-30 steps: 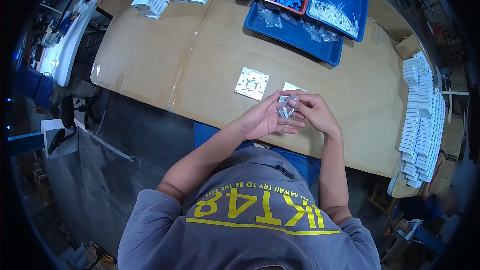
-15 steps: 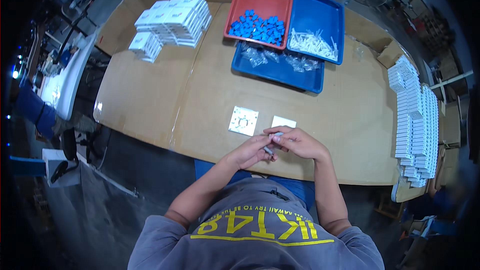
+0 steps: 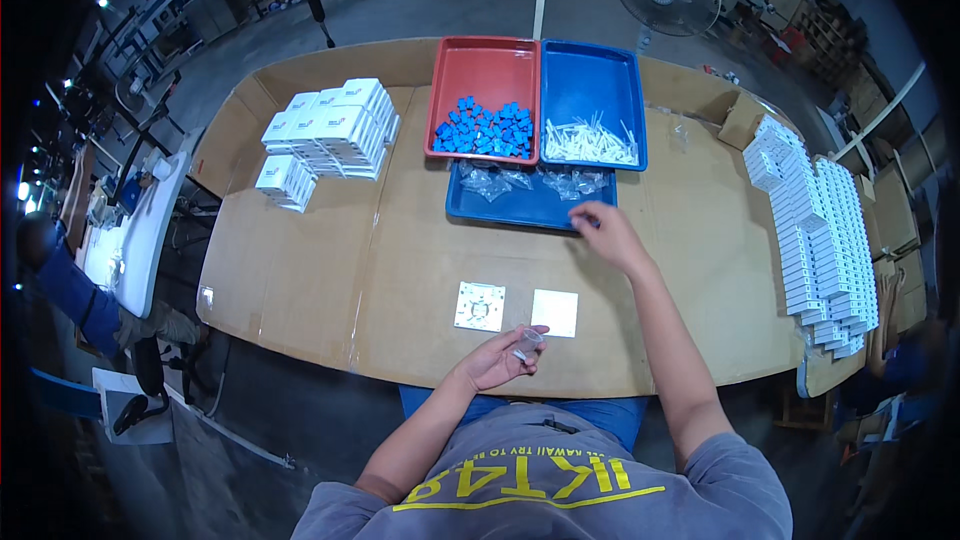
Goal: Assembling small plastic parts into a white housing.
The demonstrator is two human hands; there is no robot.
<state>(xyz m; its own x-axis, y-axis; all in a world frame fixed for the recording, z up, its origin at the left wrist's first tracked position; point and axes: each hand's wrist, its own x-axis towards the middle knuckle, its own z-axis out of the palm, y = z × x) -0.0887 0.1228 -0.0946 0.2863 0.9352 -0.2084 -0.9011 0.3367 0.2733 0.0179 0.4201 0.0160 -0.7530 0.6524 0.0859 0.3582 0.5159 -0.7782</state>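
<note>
Near the table's front edge, my left hand (image 3: 492, 362) is turned palm up with its fingers curled. It holds a small clear plastic piece (image 3: 533, 338), with a little whitish part (image 3: 519, 353) beside it. My right hand (image 3: 606, 235) is over the front right corner of the lower blue tray (image 3: 520, 210), thumb and fingers drawn together. Whatever they may pinch is too small to make out. Small clear plastic bags (image 3: 577, 183) lie in that tray. Just beyond my left hand are a square printed card (image 3: 480, 307) and a plain white square (image 3: 555, 312).
A red tray (image 3: 487, 65) of small blue parts and a blue tray (image 3: 592, 70) of white stick-like pieces rest at the back. White boxes (image 3: 330, 128) are stacked at the far left, more white boxes (image 3: 820, 240) along the right edge. Cardboard walls (image 3: 300, 70) line the table's back.
My hands have parted: the right reached forward to the lower blue tray, while the left stayed near the front edge with the clear piece. The view has tilted up.
</note>
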